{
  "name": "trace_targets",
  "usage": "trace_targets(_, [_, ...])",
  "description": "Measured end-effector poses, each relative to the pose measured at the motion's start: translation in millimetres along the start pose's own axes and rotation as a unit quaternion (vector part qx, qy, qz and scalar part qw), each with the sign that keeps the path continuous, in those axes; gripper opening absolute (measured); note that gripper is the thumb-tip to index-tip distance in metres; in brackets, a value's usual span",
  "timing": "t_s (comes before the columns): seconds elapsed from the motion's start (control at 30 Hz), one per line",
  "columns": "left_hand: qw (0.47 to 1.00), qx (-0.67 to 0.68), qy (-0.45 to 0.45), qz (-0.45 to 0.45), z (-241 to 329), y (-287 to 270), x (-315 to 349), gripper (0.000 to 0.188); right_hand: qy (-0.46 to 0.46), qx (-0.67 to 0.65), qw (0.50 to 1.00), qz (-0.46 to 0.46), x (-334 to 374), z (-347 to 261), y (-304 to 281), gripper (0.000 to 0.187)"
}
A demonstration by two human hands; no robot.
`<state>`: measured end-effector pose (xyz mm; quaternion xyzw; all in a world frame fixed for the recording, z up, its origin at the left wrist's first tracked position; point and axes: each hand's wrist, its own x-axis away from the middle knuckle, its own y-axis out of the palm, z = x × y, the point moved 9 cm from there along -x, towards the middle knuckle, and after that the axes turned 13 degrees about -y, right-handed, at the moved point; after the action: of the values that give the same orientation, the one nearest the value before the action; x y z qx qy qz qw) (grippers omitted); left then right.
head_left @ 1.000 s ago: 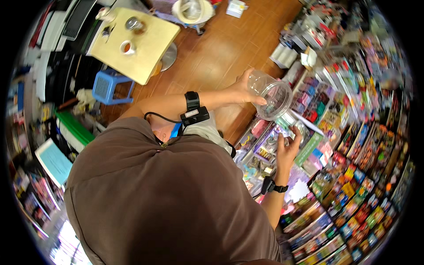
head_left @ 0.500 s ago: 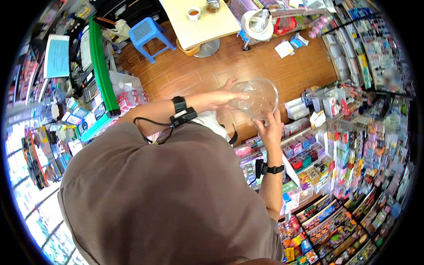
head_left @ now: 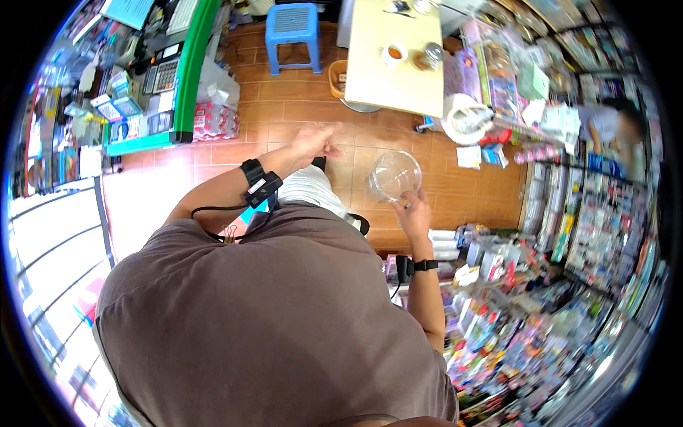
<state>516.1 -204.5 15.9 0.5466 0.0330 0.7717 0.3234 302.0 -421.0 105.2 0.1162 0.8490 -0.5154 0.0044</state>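
My right hand grips the near rim of a clear, round container, held out in front of me above the floor. Nothing shows inside the container; whether it is glass or plastic I cannot tell. To its left, apart from it, my left hand holds nothing, with its fingers stretched out toward the right. A black strap with a small box sits on each wrist, and a cable runs from the left one.
Ahead stands a pale table with a white cup and a glass jar. A blue stool is left of it, beside a green-edged counter. Packed shelves line the right. A person is at the far right.
My left hand has let go of the container and moved left. The container stays in my right hand. My view has swung to the right, and a person has come into sight.
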Motion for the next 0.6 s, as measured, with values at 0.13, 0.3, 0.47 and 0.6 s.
trace_targets(0.13, [0.976, 0.196, 0.092, -0.029, 42, -36, 16, 0.042, 0.047, -0.039, 0.994, -0.094, -36, 44, 72, 0.031])
trace_targets(0.3, [0.855, 0.467, 0.141, -0.177, 99, -71, 47, 0.062, 0.112, -0.124, 0.973, -0.162, -82, 60, 134, 0.034])
trace_targets(0.47, [0.881, 0.439, 0.132, -0.121, 80, -141, 30, 0.044, -0.002, -0.068, 0.982, -0.174, -107, 56, 190, 0.046])
trace_targets(0.6, [0.954, 0.213, 0.209, 0.024, 83, -145, 63, 0.038, 0.038, -0.076, 0.967, -0.241, -128, 65, 243, 0.047])
